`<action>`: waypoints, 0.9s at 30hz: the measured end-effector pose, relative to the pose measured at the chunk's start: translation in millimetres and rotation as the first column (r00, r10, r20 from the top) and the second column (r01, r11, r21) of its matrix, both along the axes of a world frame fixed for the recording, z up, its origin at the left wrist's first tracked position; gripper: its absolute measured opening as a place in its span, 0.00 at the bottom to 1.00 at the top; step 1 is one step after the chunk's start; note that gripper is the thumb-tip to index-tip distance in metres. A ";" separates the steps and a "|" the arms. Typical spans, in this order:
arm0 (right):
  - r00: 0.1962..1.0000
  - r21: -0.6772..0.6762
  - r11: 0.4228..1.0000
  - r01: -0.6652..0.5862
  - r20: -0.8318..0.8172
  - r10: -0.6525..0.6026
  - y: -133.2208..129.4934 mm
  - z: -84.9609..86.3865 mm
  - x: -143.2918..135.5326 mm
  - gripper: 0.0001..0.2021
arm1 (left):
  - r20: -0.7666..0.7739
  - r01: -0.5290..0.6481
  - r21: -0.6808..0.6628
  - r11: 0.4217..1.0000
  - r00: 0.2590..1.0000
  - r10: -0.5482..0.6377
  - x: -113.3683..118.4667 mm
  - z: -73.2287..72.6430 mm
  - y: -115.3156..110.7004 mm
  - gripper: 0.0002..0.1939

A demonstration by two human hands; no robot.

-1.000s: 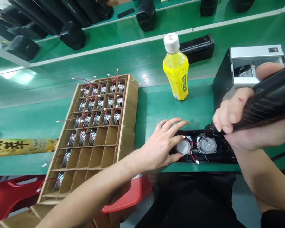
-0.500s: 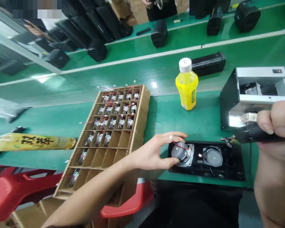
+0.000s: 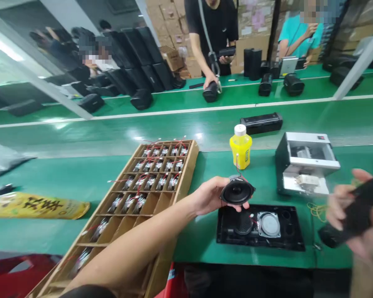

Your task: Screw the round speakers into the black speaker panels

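Note:
My left hand [image 3: 211, 193] grips a loose speaker driver [image 3: 238, 192] by its edge, its black cone turned towards me and its red wire rising behind. Below it on the green bench lies a black speaker panel [image 3: 287, 242]. A second driver [image 3: 269, 224] sits in the panel, back side up, beside a bare round grille [image 3: 244, 226]. At the right edge my right hand [image 3: 340, 209], smeared by motion, is wrapped round a black electric screwdriver [image 3: 365, 207]. The screwdriver is apart from the panel.
A cardboard divider box [image 3: 186, 178] with several drivers stands left of the panel. Behind are a yellow bottle [image 3: 240, 151] and a screw feeder [image 3: 311, 159]. A yellow bag [image 3: 40, 207] lies far left. Co-workers handle black speakers across the line.
My left hand has lifted the driver off the panel and turned it cone towards me. My right hand has drawn the screwdriver away to the right and lower. The camera has tilted up.

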State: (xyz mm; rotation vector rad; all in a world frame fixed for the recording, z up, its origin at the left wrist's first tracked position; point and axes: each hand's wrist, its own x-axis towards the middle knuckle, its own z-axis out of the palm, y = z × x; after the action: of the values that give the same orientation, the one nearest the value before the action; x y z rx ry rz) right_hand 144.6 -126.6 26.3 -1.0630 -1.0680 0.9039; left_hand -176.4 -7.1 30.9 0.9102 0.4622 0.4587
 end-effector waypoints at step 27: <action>0.982 -0.186 0.981 -0.060 -0.189 0.024 -32.1 -9.2 -29.3 0.36 | 0.128 0.295 -0.320 0.900 0.955 -0.268 111.6 12.9 -60.1 0.22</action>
State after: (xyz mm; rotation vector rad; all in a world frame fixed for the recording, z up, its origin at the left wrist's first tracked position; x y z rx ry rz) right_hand 115.3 -158.7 17.1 -1.0924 -0.8638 1.1350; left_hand -64.8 -67.2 43.8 0.6108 0.3138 0.1422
